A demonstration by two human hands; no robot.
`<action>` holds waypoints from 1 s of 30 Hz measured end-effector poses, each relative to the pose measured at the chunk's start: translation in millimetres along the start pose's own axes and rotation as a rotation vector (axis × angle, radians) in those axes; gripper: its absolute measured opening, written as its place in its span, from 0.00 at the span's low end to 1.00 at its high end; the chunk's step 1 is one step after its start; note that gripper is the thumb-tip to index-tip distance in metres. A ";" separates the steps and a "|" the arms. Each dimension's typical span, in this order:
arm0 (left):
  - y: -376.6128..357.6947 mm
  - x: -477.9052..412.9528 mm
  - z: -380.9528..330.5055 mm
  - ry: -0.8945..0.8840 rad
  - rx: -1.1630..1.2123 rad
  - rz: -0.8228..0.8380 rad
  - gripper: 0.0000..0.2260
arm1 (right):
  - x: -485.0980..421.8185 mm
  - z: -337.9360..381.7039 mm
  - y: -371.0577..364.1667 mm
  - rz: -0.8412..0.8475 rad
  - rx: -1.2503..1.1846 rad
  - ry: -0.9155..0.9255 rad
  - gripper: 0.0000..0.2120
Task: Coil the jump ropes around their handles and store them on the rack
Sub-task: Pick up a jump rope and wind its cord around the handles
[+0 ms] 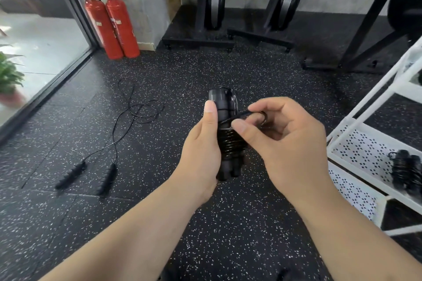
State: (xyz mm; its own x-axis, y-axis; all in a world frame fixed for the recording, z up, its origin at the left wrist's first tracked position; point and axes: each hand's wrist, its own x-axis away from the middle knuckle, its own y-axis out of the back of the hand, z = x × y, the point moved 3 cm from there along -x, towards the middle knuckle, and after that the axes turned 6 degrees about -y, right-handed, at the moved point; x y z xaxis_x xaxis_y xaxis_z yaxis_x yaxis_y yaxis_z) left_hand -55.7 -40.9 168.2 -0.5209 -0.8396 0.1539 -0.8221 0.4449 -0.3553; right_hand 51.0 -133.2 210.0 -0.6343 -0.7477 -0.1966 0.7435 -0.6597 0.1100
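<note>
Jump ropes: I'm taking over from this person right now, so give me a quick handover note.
Left hand grips the paired handles, upright, with cord coiled round their middle.
Right hand pinches its free loop beside the coil.
Done: one coiled rope lies on the white rack shelf, right.
Left: secure this loop, shelve the bundle, then coil the loose rope lying on the floor, left.

Held jump rope (228, 141): black handles, black cord.
Loose jump rope (109, 143) on floor: black.
Coiled jump rope (406, 171) on rack: black.
Rack (365, 150): white, shelves with perforated dot pattern.
Floor (205, 70): black, white-speckled.
Fire extinguishers (112, 23): red.
Plant (9, 73): green.
</note>
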 end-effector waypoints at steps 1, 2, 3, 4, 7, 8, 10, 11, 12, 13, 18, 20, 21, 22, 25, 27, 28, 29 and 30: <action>-0.3 0.5 -1.2 -0.009 0.007 0.013 0.30 | -1.6 -0.9 1.4 -0.007 -0.013 -0.015 0.14; -0.6 1.1 -2.1 -0.019 0.011 0.021 0.30 | -2.5 -2.0 1.2 -0.002 -0.048 -0.044 0.15; 0.1 1.5 -1.7 -0.028 0.008 0.020 0.28 | -2.7 -4.1 -0.7 0.004 -0.117 -0.085 0.15; -0.3 2.6 -2.5 -0.036 -0.005 0.016 0.26 | -2.0 -6.0 -3.3 0.005 -0.213 -0.135 0.16; -0.8 3.4 -4.4 -0.065 -0.072 0.016 0.24 | 3.8 -9.6 -13.2 0.007 -0.502 -0.261 0.20; 0.6 1.9 -3.4 -0.079 -0.108 0.018 0.24 | 5.4 -10.1 -15.4 0.013 -0.561 -0.279 0.21; 3.1 -0.4 -4.0 -0.119 -0.163 0.017 0.24 | 6.9 -9.3 -17.9 0.017 -0.592 -0.288 0.22; 4.6 -1.3 -4.3 -0.150 -0.191 0.019 0.24 | 6.9 -9.1 -17.5 0.004 -0.546 -0.271 0.21; 5.5 -2.1 -4.6 -0.183 -0.227 0.029 0.24 | 6.5 -8.4 -16.7 -0.017 -0.454 -0.239 0.19; 6.2 -2.2 -5.2 -0.217 -0.267 0.040 0.24 | 6.0 -7.9 -15.6 -0.035 -0.347 -0.199 0.19; 6.7 -3.6 -4.5 -0.341 -0.370 0.054 0.23 | 6.6 -5.6 -14.2 -0.044 -0.084 -0.067 0.16; 5.8 -3.2 -4.2 -0.346 -0.364 0.061 0.21 | 7.6 -3.9 -14.4 -0.060 -0.050 -0.051 0.13; 5.1 -2.9 -4.4 -0.344 -0.356 0.062 0.20 | 7.9 -3.5 -14.4 -0.071 -0.047 -0.054 0.12; 5.0 -2.9 -4.2 -0.351 -0.361 0.061 0.20 | 8.3 -3.0 -14.3 -0.081 -0.048 -0.056 0.11; 7.2 -4.5 -1.5 -0.379 -0.432 0.055 0.21 | 8.9 -3.1 -13.9 -0.091 -0.039 -0.057 0.10; 8.8 -5.1 1.2 -0.383 -0.469 0.054 0.23 | 9.0 -3.8 -13.3 -0.097 -0.021 -0.071 0.09; 9.7 -5.3 2.8 -0.384 -0.483 0.054 0.24 | 8.9 -4.5 -13.2 -0.100 -0.022 -0.086 0.08; 10.4 -5.0 3.9 -0.385 -0.495 0.056 0.24 | 8.6 -5.0 -12.8 -0.103 -0.034 -0.106 0.08; 10.6 -4.4 4.0 -0.392 -0.508 0.056 0.24 | 8.1 -6.0 -12.2 -0.104 -0.055 -0.132 0.07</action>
State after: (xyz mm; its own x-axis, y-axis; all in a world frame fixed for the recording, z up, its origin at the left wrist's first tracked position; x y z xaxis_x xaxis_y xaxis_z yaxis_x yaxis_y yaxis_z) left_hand -61.2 -33.7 160.0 -0.5228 -0.8196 -0.2345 -0.8525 0.5030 0.1424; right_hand 38.1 -130.7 201.2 -0.7281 -0.6815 -0.0738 0.6806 -0.7315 0.0413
